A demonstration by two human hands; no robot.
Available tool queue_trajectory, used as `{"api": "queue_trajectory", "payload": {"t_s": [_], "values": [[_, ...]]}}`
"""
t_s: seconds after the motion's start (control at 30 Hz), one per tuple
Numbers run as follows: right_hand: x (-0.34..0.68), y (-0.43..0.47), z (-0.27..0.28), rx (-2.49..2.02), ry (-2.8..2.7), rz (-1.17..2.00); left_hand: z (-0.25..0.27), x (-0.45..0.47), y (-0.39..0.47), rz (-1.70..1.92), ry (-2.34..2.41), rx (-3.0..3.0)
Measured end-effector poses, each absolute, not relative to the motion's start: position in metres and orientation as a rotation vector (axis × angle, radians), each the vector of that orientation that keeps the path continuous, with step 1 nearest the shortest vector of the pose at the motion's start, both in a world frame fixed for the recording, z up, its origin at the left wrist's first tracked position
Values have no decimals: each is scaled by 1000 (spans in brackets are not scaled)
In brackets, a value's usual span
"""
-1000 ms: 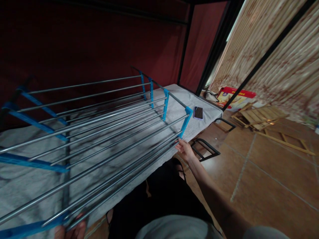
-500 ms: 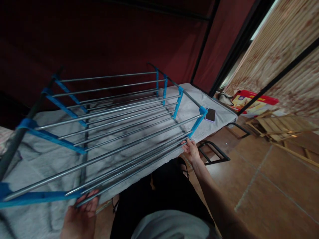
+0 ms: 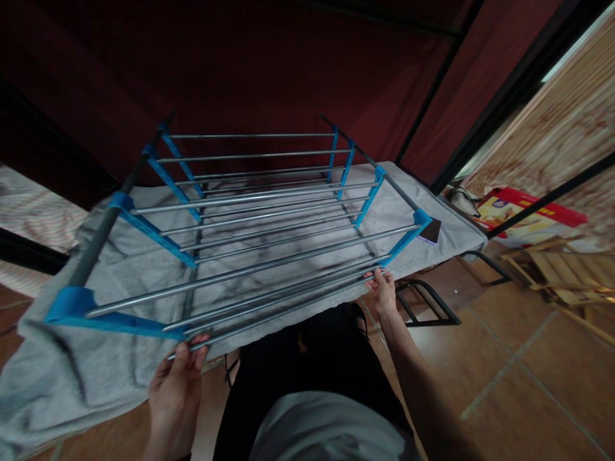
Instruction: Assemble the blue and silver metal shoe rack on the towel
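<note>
A rack of metal rods with blue plastic side brackets and dark side poles lies on a grey cloth. My left hand pinches the left end of the nearest metal rod, beside the front left bracket. At that rod's right end, my right hand grips it with thumb and fingers, just below the front right bracket. Several other rods run side to side between the brackets. Whether the held rod's ends touch the brackets, I cannot tell.
A phone lies on the cloth right of the rack. Black metal legs stick out below the right side. On the tiled floor are a red and yellow box and a folded wooden chair. A dark red panel stands behind.
The view has swung left, so the rack sits further right in it. My left thumb now presses on the rod's end, where before the open palm cradled it. My right hand keeps its grip.
</note>
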State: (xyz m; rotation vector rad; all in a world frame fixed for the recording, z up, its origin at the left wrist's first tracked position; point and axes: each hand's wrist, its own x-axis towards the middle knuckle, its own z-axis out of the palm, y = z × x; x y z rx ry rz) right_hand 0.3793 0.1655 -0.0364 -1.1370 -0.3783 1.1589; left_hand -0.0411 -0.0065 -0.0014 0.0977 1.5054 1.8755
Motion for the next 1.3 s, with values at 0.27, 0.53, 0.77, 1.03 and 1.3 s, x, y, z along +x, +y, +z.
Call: {"api": "queue_trajectory", "payload": {"t_s": [0.27, 0.53, 0.77, 1.03, 1.3], "values": [[382, 158, -32, -1062, -449, 1242, -2, -36, -14, 1799, 1557, 224], [380, 157, -39, -1124, -440, 1182, -9, -35, -7, 1872, 1577, 172], [386, 158, -52, -1150, -492, 1124, -7, -31, -7, 1942, 1524, 96], [389, 159, -56, -1172, -515, 1107, 13, -29, -14, 1947, 1338, 76], [389, 159, -58, -1170, -476, 1104, 45, -19, -15, 1985, 1254, 189]]}}
